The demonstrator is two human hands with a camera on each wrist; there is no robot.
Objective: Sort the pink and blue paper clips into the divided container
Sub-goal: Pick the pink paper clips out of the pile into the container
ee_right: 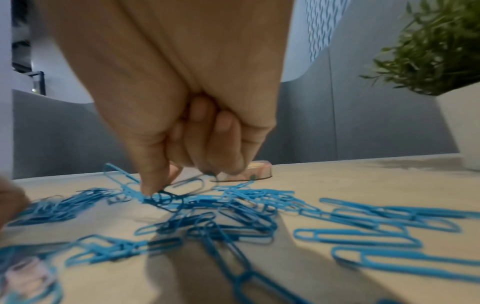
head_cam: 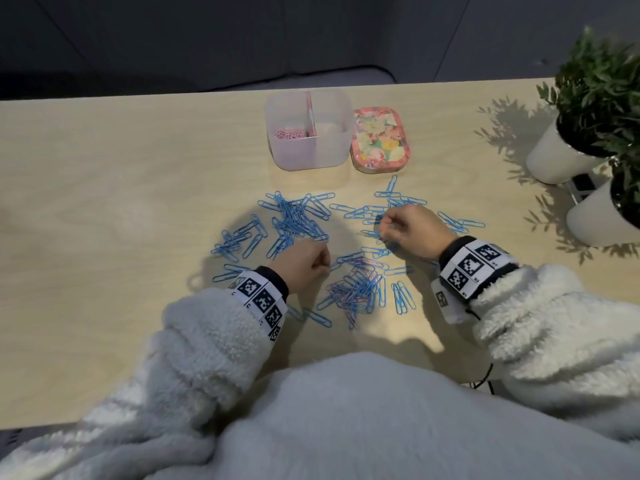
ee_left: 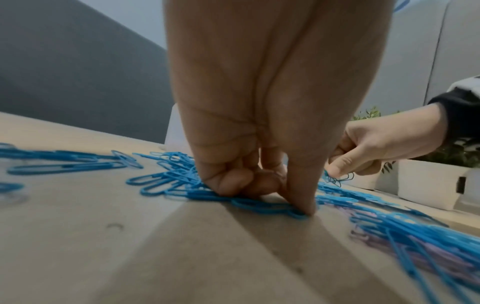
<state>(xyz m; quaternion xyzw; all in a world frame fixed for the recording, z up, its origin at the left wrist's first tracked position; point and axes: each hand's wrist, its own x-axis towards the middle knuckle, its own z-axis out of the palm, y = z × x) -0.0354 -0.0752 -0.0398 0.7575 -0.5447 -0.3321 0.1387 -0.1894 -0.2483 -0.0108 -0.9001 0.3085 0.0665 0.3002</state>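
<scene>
Nearest the person, on the tabletop (head_cam: pixel 104 202), lies a tangled heap of mixed clips (head_cam: pixel 356 287), blue over pink, too many to count. Beside it the left hand (head_cam: pixel 303 263) sits low with its fingers (ee_left: pixel 233 183) curled under and the thumb tip pressed down onto a blue clip (ee_left: pixel 267 206); whether the clip is pinched cannot be told. A little farther, the right hand (head_cam: pixel 412 230) has its fingers (ee_right: pixel 155 181) bent and pinches a small bunch of blue clips (ee_left: pixel 337 180) lifted just off the surface. Loose blue paper clips (head_cam: pixel 294 216) spread around both hands in scattered groups, dozens in all. Beyond them stands one translucent divided container (head_cam: pixel 308 129) with two compartments: the left holds a small pile of pink clips (head_cam: pixel 291 134). Touching its right side lies one floral lid (head_cam: pixel 379 140). Far right stand two potted plants (head_cam: pixel 588 109) in white pots.
</scene>
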